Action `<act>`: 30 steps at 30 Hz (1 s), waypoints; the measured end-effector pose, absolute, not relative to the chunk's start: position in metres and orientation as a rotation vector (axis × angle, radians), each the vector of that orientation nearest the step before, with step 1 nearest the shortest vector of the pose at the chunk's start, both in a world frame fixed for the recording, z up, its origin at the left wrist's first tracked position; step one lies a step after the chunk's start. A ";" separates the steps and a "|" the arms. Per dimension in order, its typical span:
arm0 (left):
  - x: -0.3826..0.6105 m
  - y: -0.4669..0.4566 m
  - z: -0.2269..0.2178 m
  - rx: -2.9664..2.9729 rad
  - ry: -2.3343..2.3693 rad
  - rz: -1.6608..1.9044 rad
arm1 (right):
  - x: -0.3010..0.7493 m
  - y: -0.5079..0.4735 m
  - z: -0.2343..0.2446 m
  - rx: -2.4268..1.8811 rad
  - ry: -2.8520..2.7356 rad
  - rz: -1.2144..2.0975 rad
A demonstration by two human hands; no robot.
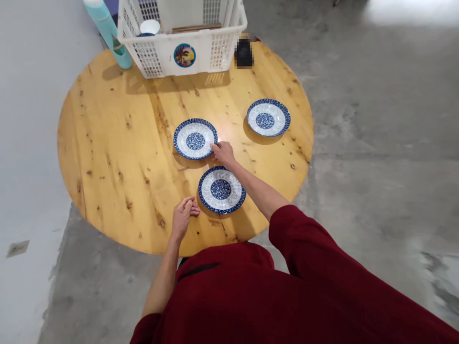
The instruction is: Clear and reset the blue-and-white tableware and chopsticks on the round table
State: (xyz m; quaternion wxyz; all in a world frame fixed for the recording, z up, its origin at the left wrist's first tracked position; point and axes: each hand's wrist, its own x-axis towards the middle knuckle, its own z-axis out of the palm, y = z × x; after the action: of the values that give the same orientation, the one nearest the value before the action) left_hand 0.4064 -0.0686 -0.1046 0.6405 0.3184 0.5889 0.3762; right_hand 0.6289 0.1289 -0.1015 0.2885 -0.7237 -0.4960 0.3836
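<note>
Three round plates with blue patterned rims and blue centres are on the wooden table. My right hand (223,154) grips the right edge of the middle plate (195,140), thumb over its rim. Beneath my right forearm is the nearest plate (221,189), its upper right edge partly covered. Off to the right sits another plate (268,118), apart from both hands. My left hand (183,216) hovers just left of the nearest plate, its fingers loosely bent and apart, holding nothing.
A white plastic basket (193,52) at the table's back holds a white bowl (149,26) and chopsticks (196,27). Left of it stands a turquoise bottle-shaped container (107,33); a blurred dark object (244,52) is at its right. The round wooden table (114,157) adjoins a wall.
</note>
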 end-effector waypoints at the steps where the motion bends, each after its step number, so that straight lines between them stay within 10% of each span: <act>1: 0.406 -0.068 -0.104 0.724 1.344 0.853 | 0.627 0.131 -0.101 -1.953 -1.321 1.035; 30: 0.371 -0.061 -0.102 0.721 1.205 0.699 | 0.561 0.129 -0.105 -2.095 -0.968 1.051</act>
State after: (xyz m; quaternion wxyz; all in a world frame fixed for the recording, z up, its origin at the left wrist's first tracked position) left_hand 0.3714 -0.0607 -0.1019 0.7078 0.3248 0.5427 0.3146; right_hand 0.5607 0.1295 -0.1053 0.2982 -0.7887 -0.3642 0.3955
